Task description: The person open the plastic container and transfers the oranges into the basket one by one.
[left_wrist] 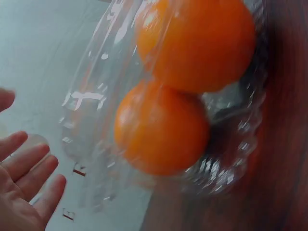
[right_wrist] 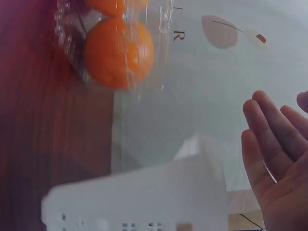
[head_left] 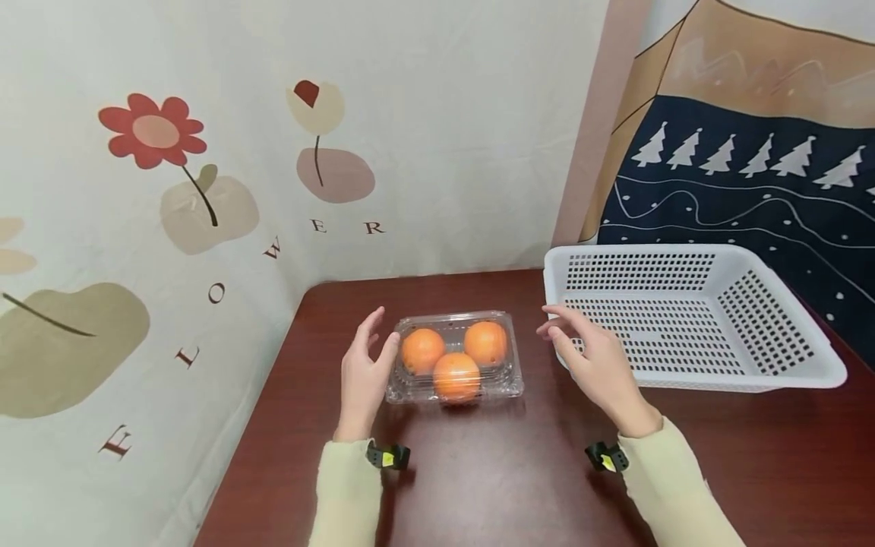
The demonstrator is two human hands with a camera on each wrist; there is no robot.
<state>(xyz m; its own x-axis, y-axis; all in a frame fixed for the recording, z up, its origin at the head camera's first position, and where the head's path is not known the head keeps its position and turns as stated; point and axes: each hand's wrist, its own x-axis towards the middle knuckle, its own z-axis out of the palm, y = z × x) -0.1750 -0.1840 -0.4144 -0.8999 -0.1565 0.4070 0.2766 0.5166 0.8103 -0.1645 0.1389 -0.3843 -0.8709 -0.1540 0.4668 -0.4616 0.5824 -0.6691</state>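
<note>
A clear plastic clamshell box [head_left: 513,384] with three oranges [head_left: 456,377] inside stands on the table between my two hands. My left hand [head_left: 364,376] is at the box's left side, fingers spread and relaxed, with the thumb close to its edge. My right hand [head_left: 597,366] hovers to the right of the box, in front of the basket's left end, holding nothing. In the left wrist view the oranges [left_wrist: 161,127] show large through the clear plastic, beside my loose fingers. The right wrist view has an orange [right_wrist: 118,53] in the box at upper left and my relaxed fingers at right.
A white perforated plastic basket [head_left: 772,380] sits at the right of the dark red table [head_left: 499,479]. Behind and to the left hangs a pale cloth [head_left: 451,137] printed with flowers and letters. A dark cloth with white trees [head_left: 738,190] hangs behind the basket.
</note>
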